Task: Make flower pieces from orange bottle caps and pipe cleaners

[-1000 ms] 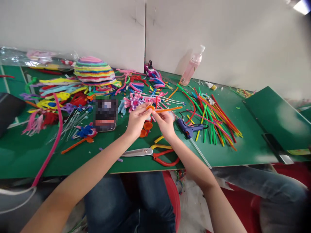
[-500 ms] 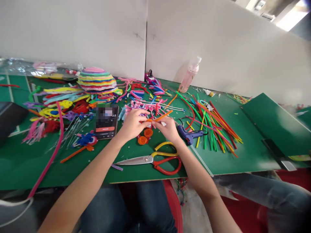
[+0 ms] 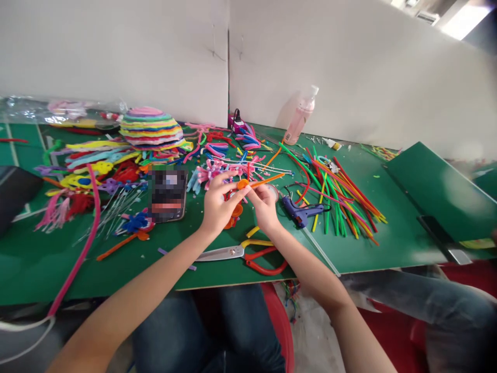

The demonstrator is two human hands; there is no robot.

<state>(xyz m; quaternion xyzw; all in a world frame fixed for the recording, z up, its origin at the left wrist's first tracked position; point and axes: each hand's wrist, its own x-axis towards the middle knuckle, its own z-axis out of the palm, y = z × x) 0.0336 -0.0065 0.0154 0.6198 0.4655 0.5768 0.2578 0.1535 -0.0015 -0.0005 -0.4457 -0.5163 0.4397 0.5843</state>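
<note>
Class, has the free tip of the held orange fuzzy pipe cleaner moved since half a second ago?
Yes, rightward: the free tip of the orange fuzzy pipe cleaner lies farther from the dark vertical seam between the white wall panels.

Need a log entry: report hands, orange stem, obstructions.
Left hand, right hand pinch orange stem; one end looks curled. Scissors partly hidden beneath forearms. Nothing visibly blocking.

One left hand (image 3: 218, 206), one right hand (image 3: 266, 208), one held orange stem (image 3: 268, 180); one pair of scissors (image 3: 239, 252), one glue gun (image 3: 301, 212), one bottle (image 3: 298, 122), one striped dome (image 3: 151, 129), one phone (image 3: 168, 194), one dark slab (image 3: 440, 235) of unclear kind. Loose stems (image 3: 336, 204) overlap too much to count.
</note>
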